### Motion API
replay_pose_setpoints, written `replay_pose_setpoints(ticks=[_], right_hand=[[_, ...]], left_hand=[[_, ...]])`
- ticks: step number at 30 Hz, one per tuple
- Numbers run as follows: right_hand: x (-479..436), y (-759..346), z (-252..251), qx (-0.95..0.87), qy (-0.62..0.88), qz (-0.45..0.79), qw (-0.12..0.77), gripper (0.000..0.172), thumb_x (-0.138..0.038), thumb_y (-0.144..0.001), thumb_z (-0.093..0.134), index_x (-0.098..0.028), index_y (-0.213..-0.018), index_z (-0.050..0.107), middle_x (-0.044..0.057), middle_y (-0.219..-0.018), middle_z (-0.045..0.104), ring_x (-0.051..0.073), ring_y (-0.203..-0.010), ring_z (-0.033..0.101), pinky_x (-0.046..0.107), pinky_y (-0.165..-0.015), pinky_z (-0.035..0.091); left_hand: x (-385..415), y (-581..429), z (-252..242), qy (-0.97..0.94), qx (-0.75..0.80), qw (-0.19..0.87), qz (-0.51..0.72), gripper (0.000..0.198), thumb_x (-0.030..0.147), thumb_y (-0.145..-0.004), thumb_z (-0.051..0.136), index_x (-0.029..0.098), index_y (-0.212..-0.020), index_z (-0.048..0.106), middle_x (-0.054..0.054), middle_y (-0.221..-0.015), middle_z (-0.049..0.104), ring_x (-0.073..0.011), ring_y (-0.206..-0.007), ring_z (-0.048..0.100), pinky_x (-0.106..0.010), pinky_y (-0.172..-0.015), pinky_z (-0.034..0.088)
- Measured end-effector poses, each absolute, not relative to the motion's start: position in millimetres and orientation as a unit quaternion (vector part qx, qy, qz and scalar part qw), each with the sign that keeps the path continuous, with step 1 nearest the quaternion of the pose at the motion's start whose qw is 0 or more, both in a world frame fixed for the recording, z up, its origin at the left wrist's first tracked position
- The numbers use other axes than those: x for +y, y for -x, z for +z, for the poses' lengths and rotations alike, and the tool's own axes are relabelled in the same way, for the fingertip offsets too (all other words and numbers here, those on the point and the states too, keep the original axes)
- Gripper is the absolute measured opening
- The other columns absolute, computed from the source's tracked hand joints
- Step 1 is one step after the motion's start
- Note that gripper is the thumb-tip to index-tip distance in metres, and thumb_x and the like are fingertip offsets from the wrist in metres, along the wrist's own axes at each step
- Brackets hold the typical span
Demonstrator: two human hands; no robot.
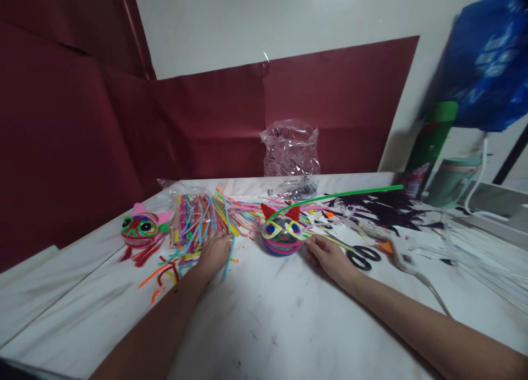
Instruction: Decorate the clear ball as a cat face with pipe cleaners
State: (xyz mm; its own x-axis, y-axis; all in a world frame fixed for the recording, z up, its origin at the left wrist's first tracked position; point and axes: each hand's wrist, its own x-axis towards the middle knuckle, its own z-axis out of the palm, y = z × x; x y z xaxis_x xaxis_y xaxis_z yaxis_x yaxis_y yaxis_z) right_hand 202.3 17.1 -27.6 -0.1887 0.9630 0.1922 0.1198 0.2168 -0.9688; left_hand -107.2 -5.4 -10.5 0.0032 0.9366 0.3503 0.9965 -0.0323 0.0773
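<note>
My left hand [214, 252] lies on a heap of coloured pipe cleaners [206, 215], fingers curled over a blue one [228, 257] that sticks out toward me. My right hand [328, 255] is closed in a pinch beside a round pipe-cleaner cat head [281, 236] with red ears and yellow-rimmed eyes. What it pinches is too small to name. A long green pipe cleaner [342, 194] rises from the head toward the right. A second cat head [142, 229], red with pink ears, sits at the left.
Black-handled scissors [363, 257] lie just right of my right hand, beside a glue gun [402, 257] with its cord. Black scraps [383, 209], a clear plastic bag [291, 152], a green bottle [429, 143] and a teal cup [451, 179] stand behind. White table [268, 319].
</note>
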Motion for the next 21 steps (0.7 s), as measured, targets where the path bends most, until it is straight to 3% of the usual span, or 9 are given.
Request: replay_pose_setpoints(ticks=[5,9,13,21], right_hand=[[14.7,-202.5,-24.6,-0.63,0.436,0.449,0.46,0.045,-0.064,-0.072,0.055,-0.022,-0.06,0.043,-0.006,-0.047,0.043,0.01,-0.043,0.036,0.025,-0.044,0.029],[13.9,-202.1,-23.3,-0.627,0.437,0.447,0.465,0.045,-0.064,-0.071,0.056,-0.022,-0.06,0.043,-0.006,-0.048,0.044,0.01,-0.043,0.037,0.025,-0.045,0.029],[16.6,-202.7,-27.5,-0.63,0.436,0.448,0.46,0.047,-0.066,-0.071,0.056,-0.022,-0.06,0.043,-0.006,-0.048,0.044,0.01,-0.044,0.037,0.025,-0.045,0.029],[19.4,-206.7,-34.7,-0.646,0.439,0.432,0.45,0.045,-0.063,-0.076,0.054,-0.021,-0.062,0.045,-0.006,-0.05,0.044,0.01,-0.046,0.036,0.026,-0.047,0.029]], left_hand=[[-3.5,110.7,-9.3,0.679,-0.709,0.097,-0.166,0.029,0.02,-0.085,0.043,0.015,-0.101,0.068,-0.013,-0.103,0.068,-0.0258,-0.104,0.056,-0.038,-0.092,0.04],[-5.0,109.5,-10.4,0.686,-0.701,0.09,-0.176,0.031,0.019,-0.084,0.046,0.021,-0.108,0.066,-0.009,-0.109,0.068,-0.0246,-0.108,0.055,-0.039,-0.096,0.037],[-5.7,106.5,-10.1,0.686,-0.697,0.083,-0.189,0.026,0.018,-0.083,0.048,0.02,-0.098,0.069,-0.009,-0.102,0.069,-0.0257,-0.106,0.055,-0.041,-0.095,0.037],[-3.2,117.7,-8.6,0.62,-0.727,0.078,-0.286,0.027,0.016,-0.084,0.043,0.018,-0.093,0.069,-0.008,-0.096,0.071,-0.0188,-0.093,0.062,-0.03,-0.085,0.045]])
